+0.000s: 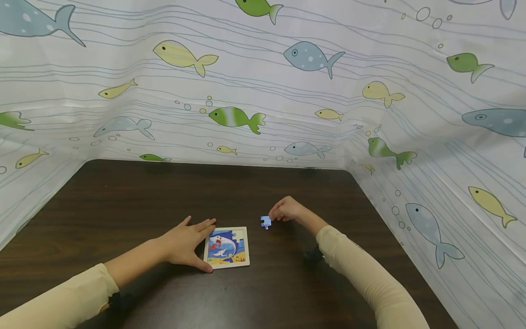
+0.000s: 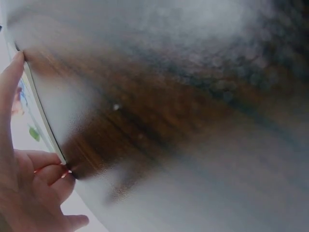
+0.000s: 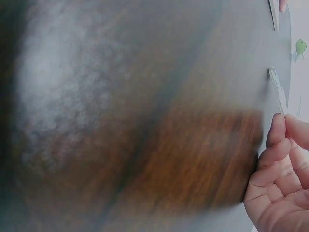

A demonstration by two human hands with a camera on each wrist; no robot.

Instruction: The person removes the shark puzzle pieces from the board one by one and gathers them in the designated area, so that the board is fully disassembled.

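Observation:
A square jigsaw puzzle (image 1: 223, 246) with a pale frame lies on the dark table, showing a blue shark picture with a gap at its upper right. My left hand (image 1: 185, 244) spreads around the frame's left side, thumb at the lower left corner and fingers at the upper left; the left wrist view shows the fingertips on the frame's edge (image 2: 42, 108). To the right of the frame, my right hand (image 1: 287, 209) pinches a light blue puzzle piece (image 1: 265, 221) between thumb and finger. In the right wrist view the piece (image 3: 277, 89) is seen nearly edge-on.
The dark wooden table (image 1: 164, 192) extends around both hands. A white cloth (image 1: 255, 87) printed with fish stands behind it and along both sides. Dark wrist-worn items show under both sleeves.

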